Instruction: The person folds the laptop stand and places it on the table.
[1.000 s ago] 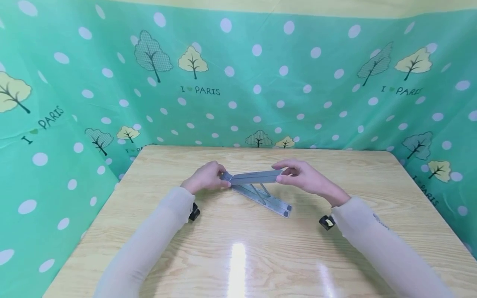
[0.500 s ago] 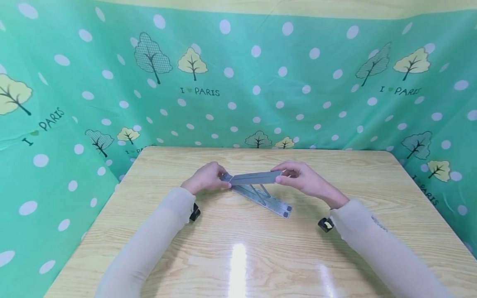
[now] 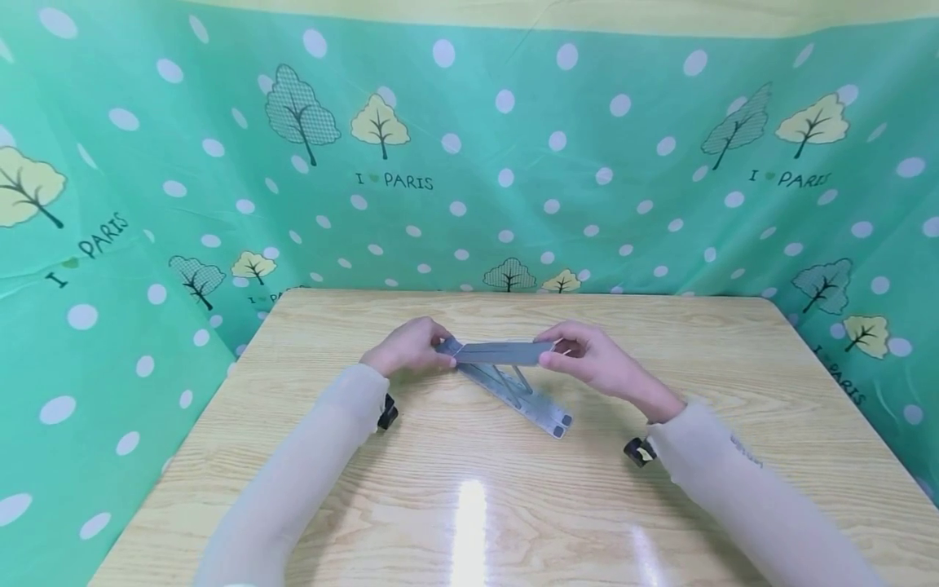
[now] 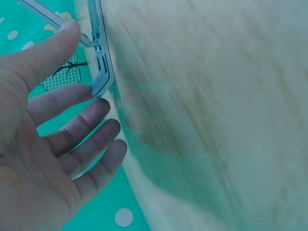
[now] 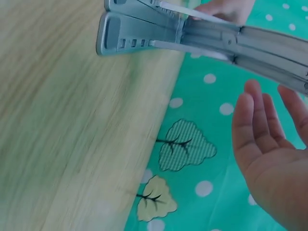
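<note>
A grey metal folding laptop stand [image 3: 506, 353] is propped up above the middle of the table, its upper arm raised over the base on thin struts. Dark pads [image 3: 558, 432] mark the base's near end. My left hand [image 3: 409, 346] pinches the joined left end between thumb and fingers; in the left wrist view, the stand's bent lip [image 4: 102, 83] touches the index finger. My right hand [image 3: 597, 359] pinches the raised arm's right end with thumb and fingers. From the right wrist, the slotted base [image 5: 139, 36] and struts are visible, and that fingertip contact is partly hidden.
The stand is over a light wooden table [image 3: 469, 465] with glare streaks in front. A green dotted curtain [image 3: 469, 220] rises behind the table and at both sides. Small black wrist cameras [image 3: 640, 452] hang below both cuffs.
The stand has turned slightly, its base's padded end swinging a little left and toward me. The raised arm's right end has dipped slightly, with both hands keeping their hold.
</note>
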Demonstrator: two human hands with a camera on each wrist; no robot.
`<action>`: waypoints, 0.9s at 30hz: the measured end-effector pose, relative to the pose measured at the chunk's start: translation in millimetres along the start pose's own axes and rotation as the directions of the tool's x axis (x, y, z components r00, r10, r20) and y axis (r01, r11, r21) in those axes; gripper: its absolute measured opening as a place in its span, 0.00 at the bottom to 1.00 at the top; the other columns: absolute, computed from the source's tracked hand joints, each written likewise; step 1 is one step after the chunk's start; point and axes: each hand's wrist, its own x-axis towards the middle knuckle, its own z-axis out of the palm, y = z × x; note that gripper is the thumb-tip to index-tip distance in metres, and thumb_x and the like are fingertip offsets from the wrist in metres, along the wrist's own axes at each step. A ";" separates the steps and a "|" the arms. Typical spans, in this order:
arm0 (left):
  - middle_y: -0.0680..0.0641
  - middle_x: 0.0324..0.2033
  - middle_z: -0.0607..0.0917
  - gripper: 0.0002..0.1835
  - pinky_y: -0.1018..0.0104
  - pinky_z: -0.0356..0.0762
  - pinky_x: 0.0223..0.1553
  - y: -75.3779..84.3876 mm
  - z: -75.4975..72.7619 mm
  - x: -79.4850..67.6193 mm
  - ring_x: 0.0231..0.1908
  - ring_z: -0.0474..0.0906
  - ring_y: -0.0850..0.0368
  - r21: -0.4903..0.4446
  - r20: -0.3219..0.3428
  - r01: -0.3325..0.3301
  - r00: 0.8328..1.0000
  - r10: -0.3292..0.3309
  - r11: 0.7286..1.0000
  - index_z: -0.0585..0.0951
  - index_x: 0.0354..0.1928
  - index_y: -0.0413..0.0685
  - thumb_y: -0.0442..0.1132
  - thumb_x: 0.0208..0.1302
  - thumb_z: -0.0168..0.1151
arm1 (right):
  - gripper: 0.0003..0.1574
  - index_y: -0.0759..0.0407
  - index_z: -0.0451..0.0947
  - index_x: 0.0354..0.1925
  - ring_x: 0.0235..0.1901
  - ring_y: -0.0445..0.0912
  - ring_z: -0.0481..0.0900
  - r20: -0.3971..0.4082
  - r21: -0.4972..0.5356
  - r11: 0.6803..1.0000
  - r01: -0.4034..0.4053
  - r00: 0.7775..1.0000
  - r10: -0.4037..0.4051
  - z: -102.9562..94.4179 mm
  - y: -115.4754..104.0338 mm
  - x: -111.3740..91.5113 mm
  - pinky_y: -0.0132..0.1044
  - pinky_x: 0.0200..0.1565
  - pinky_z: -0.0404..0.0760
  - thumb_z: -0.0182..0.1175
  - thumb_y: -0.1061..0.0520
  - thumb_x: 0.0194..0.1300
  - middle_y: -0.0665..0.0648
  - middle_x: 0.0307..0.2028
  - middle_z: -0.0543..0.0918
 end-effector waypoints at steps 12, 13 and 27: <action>0.45 0.49 0.82 0.32 0.57 0.75 0.53 2.3 -8.1 18.3 0.49 0.76 0.51 -0.072 0.119 -0.060 0.991 0.068 0.996 0.76 0.61 0.49 0.46 0.53 0.72 | 0.18 0.56 0.81 0.41 0.38 0.47 0.78 -0.118 -0.100 0.995 0.015 0.993 -0.027 25.9 -18.5 -13.4 0.43 0.41 0.81 0.70 0.47 0.56 0.53 0.39 0.79; 0.45 0.48 0.82 0.32 0.57 0.75 0.52 2.9 -8.2 19.2 0.48 0.76 0.51 -0.076 0.126 -0.064 0.989 0.074 0.995 0.76 0.62 0.49 0.46 0.54 0.72 | 0.18 0.56 0.81 0.41 0.37 0.46 0.78 -0.128 -0.114 0.993 0.023 0.991 -0.038 27.9 -19.6 -14.4 0.42 0.41 0.81 0.70 0.47 0.56 0.53 0.39 0.79; 0.47 0.44 0.81 0.33 0.61 0.75 0.45 13.1 -6.8 30.4 0.42 0.75 0.55 -0.124 0.183 -0.058 0.980 0.080 0.991 0.75 0.63 0.55 0.41 0.51 0.73 | 0.19 0.54 0.81 0.36 0.37 0.46 0.76 -0.238 -0.272 0.960 0.061 0.963 -0.129 53.4 -36.1 -26.1 0.43 0.38 0.80 0.68 0.42 0.56 0.47 0.35 0.79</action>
